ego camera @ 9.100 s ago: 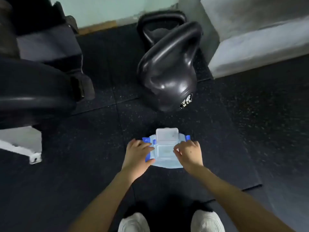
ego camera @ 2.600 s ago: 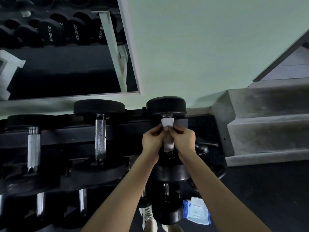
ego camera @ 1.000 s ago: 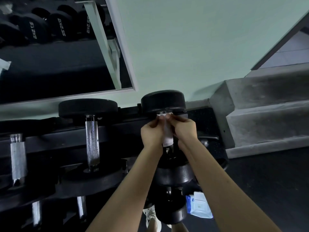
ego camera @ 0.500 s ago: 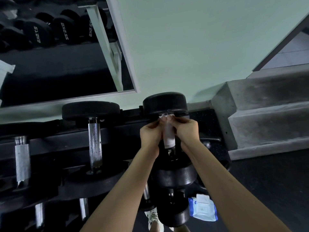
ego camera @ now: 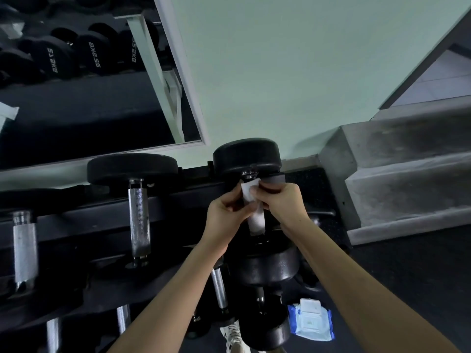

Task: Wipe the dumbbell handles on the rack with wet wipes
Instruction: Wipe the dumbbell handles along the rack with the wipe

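Right now both of your hands meet at the rightmost dumbbell [ego camera: 247, 155] on the top tier of the rack [ego camera: 76, 217], just right of the frame's centre. Your left hand [ego camera: 224, 215] has its fingers curled around the white wet wipe [ego camera: 251, 193], which is wrapped over that dumbbell's handle [ego camera: 248, 174]. Your right hand [ego camera: 283, 202] pinches the wipe's upper edge between thumb and fingertips, close under the far black head. The wipe covers most of the handle, so only a short stretch of shiny metal shows above it.

To the left on the same tier, a second dumbbell shows a bare knurled handle [ego camera: 139, 220], and a third handle [ego camera: 25, 248] sits near the left edge. Neither is touched by your hands.

Down at the lower right, the blue and white wet wipes pack [ego camera: 311, 319] lies on the dark floor [ego camera: 407, 276], just beside a lower dumbbell's head. Your white shoe [ego camera: 233, 335] shows at the bottom edge. A mirror [ego camera: 76, 98] fills the upper left, reflecting more dumbbells, and grey concrete steps [ego camera: 395, 174] stand at the right.
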Demonstrator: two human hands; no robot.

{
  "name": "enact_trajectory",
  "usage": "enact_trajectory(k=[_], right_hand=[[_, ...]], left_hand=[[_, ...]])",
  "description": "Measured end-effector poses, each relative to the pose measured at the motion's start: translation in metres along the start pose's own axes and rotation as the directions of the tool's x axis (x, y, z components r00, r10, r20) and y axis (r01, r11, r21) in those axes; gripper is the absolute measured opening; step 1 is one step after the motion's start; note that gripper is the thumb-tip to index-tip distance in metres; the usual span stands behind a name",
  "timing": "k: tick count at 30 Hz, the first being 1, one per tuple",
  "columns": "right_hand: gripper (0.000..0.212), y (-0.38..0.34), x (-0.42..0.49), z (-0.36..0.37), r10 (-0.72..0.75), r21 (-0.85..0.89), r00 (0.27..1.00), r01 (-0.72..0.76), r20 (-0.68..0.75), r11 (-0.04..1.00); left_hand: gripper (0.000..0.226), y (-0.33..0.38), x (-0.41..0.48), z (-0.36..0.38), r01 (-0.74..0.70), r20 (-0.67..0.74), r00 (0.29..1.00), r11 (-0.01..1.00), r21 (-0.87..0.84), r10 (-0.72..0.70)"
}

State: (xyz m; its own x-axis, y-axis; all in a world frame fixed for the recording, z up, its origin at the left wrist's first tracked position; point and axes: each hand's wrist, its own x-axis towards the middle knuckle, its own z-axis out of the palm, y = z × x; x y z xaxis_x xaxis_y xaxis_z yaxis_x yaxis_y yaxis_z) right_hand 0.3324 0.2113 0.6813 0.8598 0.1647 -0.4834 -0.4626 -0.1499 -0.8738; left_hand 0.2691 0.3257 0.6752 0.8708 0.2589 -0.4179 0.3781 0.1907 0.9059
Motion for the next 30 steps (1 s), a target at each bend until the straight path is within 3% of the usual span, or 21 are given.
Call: enact_trajectory(k=[6,9,14,18,24,30], right_hand=[[0.029,0.019,-0.014,-0.020,0.058,-0.139,0.991,-0.042,0.119,0.989],[0.015,0.013,-0.013,-0.022,0.047,-0.243,0.983,-0.003,0.176,0.970],[0.028,-0.002,0.004,-0.019,0.087,-0.161,0.978,-0.057,0.192,0.985],[0.035,0.005,0.001,-0.023,0.035,-0.308,0.971,0.041,0.236,0.951],[0.029,0.005,-0.003,-0.032,0.024,-0.488,0.934,0.164,0.355,0.857],[0.023,0.013,-0.010,-0.034,0.068,-0.507,0.908,0.168,0.413,0.846]], left_hand=[[0.070,-0.013,-0.014,-0.006,0.058,0.044,0.997,0.989,0.134,-0.065],[0.069,-0.010,-0.013,-0.006,0.092,0.046,0.994,0.981,0.174,-0.101],[0.062,0.003,0.003,-0.008,0.121,0.027,0.992,0.988,0.098,-0.124],[0.072,0.000,0.001,-0.015,0.049,0.121,0.989,0.965,0.256,-0.082],[0.094,0.002,0.000,-0.020,0.009,0.244,0.964,0.927,0.375,-0.108],[0.079,-0.002,-0.004,-0.017,0.012,0.249,0.961,0.920,0.392,-0.118]])
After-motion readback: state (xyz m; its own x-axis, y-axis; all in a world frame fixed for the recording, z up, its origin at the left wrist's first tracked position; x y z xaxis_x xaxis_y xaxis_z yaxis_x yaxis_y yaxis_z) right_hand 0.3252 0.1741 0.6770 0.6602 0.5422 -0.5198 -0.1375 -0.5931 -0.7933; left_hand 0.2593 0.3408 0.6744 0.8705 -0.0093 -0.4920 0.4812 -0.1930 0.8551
